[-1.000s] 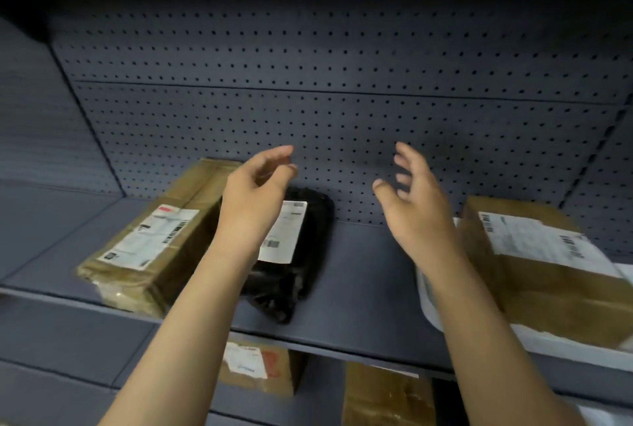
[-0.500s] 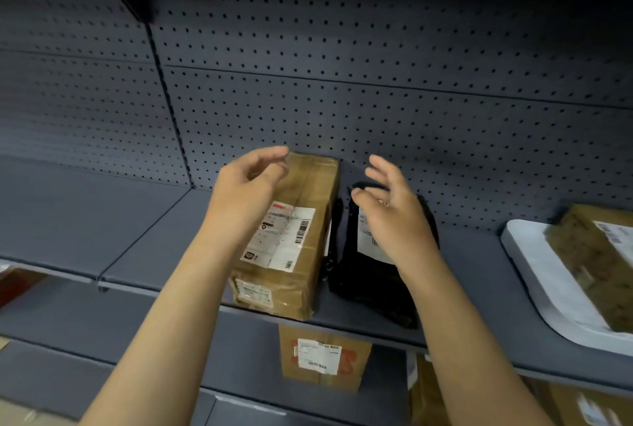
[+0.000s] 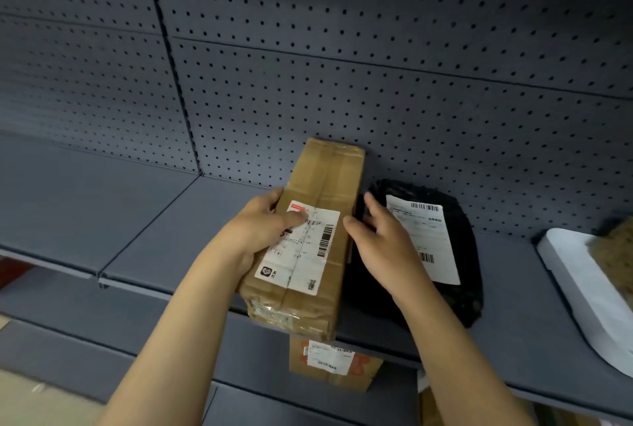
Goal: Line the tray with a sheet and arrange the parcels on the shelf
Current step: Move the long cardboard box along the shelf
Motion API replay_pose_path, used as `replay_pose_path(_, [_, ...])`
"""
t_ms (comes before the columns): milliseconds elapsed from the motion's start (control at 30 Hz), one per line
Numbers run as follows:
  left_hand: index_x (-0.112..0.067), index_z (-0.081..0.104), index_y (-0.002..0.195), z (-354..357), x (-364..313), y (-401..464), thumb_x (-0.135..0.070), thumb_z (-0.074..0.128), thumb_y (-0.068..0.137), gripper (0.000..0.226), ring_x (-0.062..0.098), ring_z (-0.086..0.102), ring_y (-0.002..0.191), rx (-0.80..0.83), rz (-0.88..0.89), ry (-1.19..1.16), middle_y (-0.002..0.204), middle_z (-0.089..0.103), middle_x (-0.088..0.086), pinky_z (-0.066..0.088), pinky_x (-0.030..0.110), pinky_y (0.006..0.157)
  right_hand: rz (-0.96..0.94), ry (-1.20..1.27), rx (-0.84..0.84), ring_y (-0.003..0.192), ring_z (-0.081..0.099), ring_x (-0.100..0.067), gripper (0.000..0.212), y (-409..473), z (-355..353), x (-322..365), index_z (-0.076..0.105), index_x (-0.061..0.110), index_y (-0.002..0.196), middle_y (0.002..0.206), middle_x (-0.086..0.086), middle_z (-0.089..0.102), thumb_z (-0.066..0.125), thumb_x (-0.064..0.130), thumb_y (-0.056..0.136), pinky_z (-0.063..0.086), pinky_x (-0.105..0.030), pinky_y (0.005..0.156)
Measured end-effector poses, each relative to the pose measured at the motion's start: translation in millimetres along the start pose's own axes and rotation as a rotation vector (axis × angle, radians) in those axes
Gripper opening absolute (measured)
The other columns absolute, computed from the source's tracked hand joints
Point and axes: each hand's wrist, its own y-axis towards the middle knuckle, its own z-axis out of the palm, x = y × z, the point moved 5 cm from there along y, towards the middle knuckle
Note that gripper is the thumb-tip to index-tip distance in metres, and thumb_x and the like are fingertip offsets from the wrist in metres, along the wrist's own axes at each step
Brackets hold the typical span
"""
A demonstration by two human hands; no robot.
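Observation:
A long brown cardboard parcel [image 3: 329,172] with a white label lies on the grey shelf [image 3: 164,237], its near end over the shelf's front edge. My left hand [image 3: 263,230] grips its left side, thumb on the label. My right hand [image 3: 383,244] is at the parcel's right edge, fingers spread, thumb touching the cardboard. Right of that lies a black bag parcel [image 3: 462,288] with a white label, partly under my right hand. At the far right a white tray [image 3: 575,275] rests on the shelf with a brown parcel [image 3: 613,251] on it, cut off by the frame.
A perforated grey back panel [image 3: 376,100] closes the shelf behind. The shelf section to the left [image 3: 85,192] holds nothing in view. On the lower shelf stands a small brown box [image 3: 329,364] with an orange-marked label.
My view has shifted left, so the parcels and tray sit further right. Both hands came down from mid-air onto the brown parcel, the left closing on its side, the right reaching its right edge.

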Motion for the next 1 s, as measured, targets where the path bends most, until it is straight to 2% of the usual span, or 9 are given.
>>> replay_pose_path(200, [-0.016,0.066,0.126,0,6,-3,-0.013,0.067,0.095,0.031,0.026,0.079,0.091,0.051,-0.004,-0.081,0.106,0.080,0.009,0.064,0.034,0.070,0.015,-0.026,0.020,0.143,0.040,-0.015,0.069,3,11,-3,0.026,0.027,0.158,0.158,0.005,0.042,0.054,0.047,0.098,0.034,-0.037,0.115])
replay_pose_path(300, [-0.018,0.067,0.125,-3,3,-4,-0.017,0.064,0.098,0.027,0.022,0.079,0.093,0.072,0.022,-0.089,0.104,0.081,0.005,0.063,0.035,0.077,0.003,-0.003,-0.007,0.141,0.043,-0.014,0.067,2,10,3,0.029,0.027,0.157,0.156,0.006,0.044,0.055,0.042,0.098,0.036,-0.032,0.109])
replay_pose_path(433, [-0.020,0.070,0.121,-23,-20,-9,-0.022,0.060,0.100,0.023,0.022,0.078,0.097,0.059,0.101,-0.097,0.104,0.082,0.003,0.061,0.037,0.087,-0.068,0.020,-0.073,0.139,0.044,-0.011,0.065,5,7,32,0.031,0.029,0.156,0.155,0.009,0.045,0.056,0.042,0.098,0.037,-0.034,0.112])
replay_pose_path(533, [-0.019,0.072,0.118,-49,-38,-13,-0.023,0.059,0.100,0.023,0.024,0.078,0.098,0.036,0.137,-0.108,0.104,0.082,0.005,0.061,0.038,0.088,-0.115,0.048,-0.082,0.128,0.052,-0.005,0.062,9,18,60,0.035,0.030,0.155,0.146,0.012,0.053,0.056,0.040,0.098,0.040,-0.014,0.090])
replay_pose_path(567, [-0.017,0.072,0.118,-59,-41,-13,-0.023,0.059,0.100,0.023,0.024,0.078,0.098,0.026,0.143,-0.102,0.104,0.081,0.006,0.062,0.037,0.086,-0.125,0.052,-0.084,0.126,0.054,-0.004,0.061,12,25,69,0.036,0.030,0.155,0.144,0.012,0.055,0.056,0.040,0.098,0.039,-0.013,0.087])
replay_pose_path(633, [-0.015,0.072,0.117,-82,-45,-12,-0.023,0.060,0.100,0.023,0.026,0.077,0.099,0.017,0.148,-0.097,0.105,0.081,0.008,0.062,0.034,0.082,-0.134,0.048,-0.087,0.125,0.054,-0.005,0.062,17,42,84,0.037,0.031,0.155,0.143,0.010,0.056,0.056,0.042,0.097,0.041,-0.021,0.092])
replay_pose_path(833, [-0.017,0.072,0.119,-175,-38,3,-0.022,0.060,0.100,0.024,0.025,0.077,0.099,0.011,0.161,-0.025,0.106,0.081,0.007,0.060,0.040,0.089,-0.128,0.073,-0.115,0.129,0.054,-0.011,0.066,31,125,128,0.036,0.028,0.155,0.145,0.008,0.054,0.057,0.044,0.095,0.044,-0.039,0.109])
replay_pose_path(900, [-0.018,0.072,0.119,-215,-33,8,-0.021,0.059,0.100,0.023,0.025,0.077,0.100,0.017,0.162,0.004,0.106,0.081,0.006,0.059,0.041,0.092,-0.099,0.079,-0.120,0.129,0.054,-0.012,0.066,33,162,145,0.038,0.030,0.154,0.145,0.009,0.055,0.057,0.046,0.093,0.044,-0.042,0.109])
replay_pose_path(1000, [-0.016,0.072,0.116,-277,-24,15,-0.020,0.060,0.100,0.021,0.024,0.078,0.098,0.001,0.155,0.023,0.105,0.081,0.007,0.061,0.038,0.087,-0.086,0.081,-0.108,0.130,0.054,-0.011,0.068,36,219,170,0.040,0.030,0.153,0.146,0.009,0.056,0.058,0.049,0.090,0.043,-0.042,0.110])
